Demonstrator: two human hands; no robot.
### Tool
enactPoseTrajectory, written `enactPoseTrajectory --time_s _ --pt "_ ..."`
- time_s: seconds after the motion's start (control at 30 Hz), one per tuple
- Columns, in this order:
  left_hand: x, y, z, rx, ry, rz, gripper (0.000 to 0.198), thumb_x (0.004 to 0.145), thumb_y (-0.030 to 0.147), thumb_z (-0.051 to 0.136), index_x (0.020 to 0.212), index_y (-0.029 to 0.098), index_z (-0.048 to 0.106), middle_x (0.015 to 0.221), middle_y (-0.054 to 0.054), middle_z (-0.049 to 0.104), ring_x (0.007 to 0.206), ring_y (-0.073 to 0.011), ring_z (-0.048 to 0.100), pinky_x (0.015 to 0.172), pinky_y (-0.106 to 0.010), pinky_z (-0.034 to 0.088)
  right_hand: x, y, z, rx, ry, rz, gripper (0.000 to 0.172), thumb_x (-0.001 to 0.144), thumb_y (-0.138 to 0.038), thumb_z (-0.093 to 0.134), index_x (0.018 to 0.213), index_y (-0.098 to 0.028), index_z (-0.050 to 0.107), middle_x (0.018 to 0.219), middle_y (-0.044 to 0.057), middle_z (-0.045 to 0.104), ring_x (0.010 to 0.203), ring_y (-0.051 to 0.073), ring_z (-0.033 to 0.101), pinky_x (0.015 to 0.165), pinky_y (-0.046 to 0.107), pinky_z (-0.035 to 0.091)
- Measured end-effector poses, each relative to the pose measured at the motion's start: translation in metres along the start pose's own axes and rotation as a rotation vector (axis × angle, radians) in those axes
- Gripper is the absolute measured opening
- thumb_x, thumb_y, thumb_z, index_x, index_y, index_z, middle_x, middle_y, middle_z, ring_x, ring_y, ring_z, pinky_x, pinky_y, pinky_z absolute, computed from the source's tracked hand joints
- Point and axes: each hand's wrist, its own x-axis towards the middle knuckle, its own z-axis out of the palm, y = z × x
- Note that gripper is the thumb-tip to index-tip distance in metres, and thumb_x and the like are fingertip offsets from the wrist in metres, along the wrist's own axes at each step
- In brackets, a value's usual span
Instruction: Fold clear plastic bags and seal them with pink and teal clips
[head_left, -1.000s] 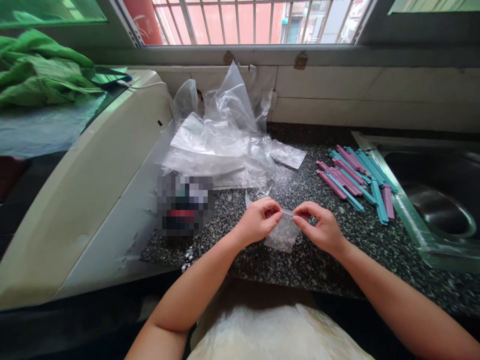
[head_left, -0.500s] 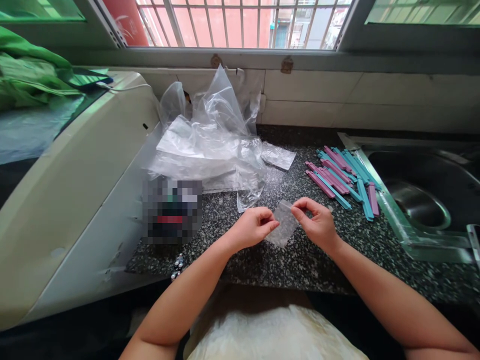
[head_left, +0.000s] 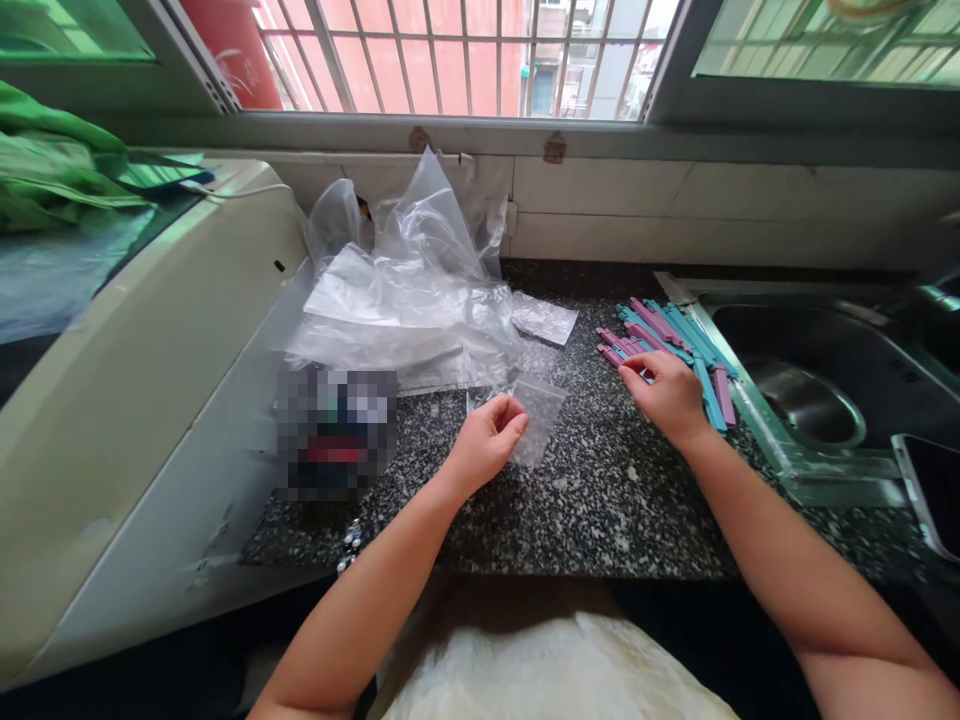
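My left hand [head_left: 489, 440] pinches a small clear zip bag [head_left: 540, 418] by its left side, just above the speckled counter. My right hand [head_left: 667, 395] is at the near edge of a pile of pink-purple and light blue plastic sealing clips [head_left: 675, 330]. Its thumb and forefinger are curled together by the ends of the purple clips; whether a clip is between them is hard to make out. The hand hides part of the pile.
Large crumpled clear plastic bags [head_left: 405, 310] lie at the back left, with a flat clear packet [head_left: 546, 318] beside them. A steel sink [head_left: 795, 390] is on the right, with a phone [head_left: 934, 490] at its near edge. A pale appliance [head_left: 172, 330] bounds the left.
My right hand has let go of the zip bag and moved right and up to the clips. My left hand still holds the bag. The view has shifted slightly.
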Motion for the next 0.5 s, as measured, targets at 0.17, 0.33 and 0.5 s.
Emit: enactPoseTrajectory --time_s 0.17,0.33,0.5 --pt "0.001 0.002 -0.001 0.006 0.053 0.028 0.011 0.074 0.026 0.051 0.069 0.017 0.045 0.061 0.004 0.043 0.057 -0.0087 0.040 0.055 -0.021 0.035 0.012 0.030 0.006 -0.461 -0.107 -0.035 0.021 0.078 -0.031 0.054 0.074 -0.015 0.067 0.078 0.012 0.065 0.075 0.024 0.055 0.059 0.031 0.033" --pt "0.003 -0.002 -0.001 -0.013 0.079 0.006 0.009 0.074 0.025 0.050 0.073 0.017 0.047 0.063 0.003 0.047 0.058 -0.0096 0.044 0.055 -0.021 0.036 0.005 0.028 0.013 -0.556 -0.121 -0.049 0.024 0.080 -0.034 0.051 0.077 -0.015 0.066 0.078 0.013 0.064 0.077 0.024 0.052 0.060 0.032 0.029" --pt "0.004 -0.002 -0.002 0.065 0.151 -0.004 0.015 0.074 0.030 0.052 0.068 0.017 0.048 0.060 0.003 0.046 0.057 -0.0096 0.042 0.055 -0.021 0.034 0.003 0.023 0.013 -0.549 -0.144 -0.087 0.021 0.080 -0.032 0.052 0.076 -0.016 0.065 0.078 0.012 0.062 0.079 0.025 0.050 0.061 0.032 0.028"
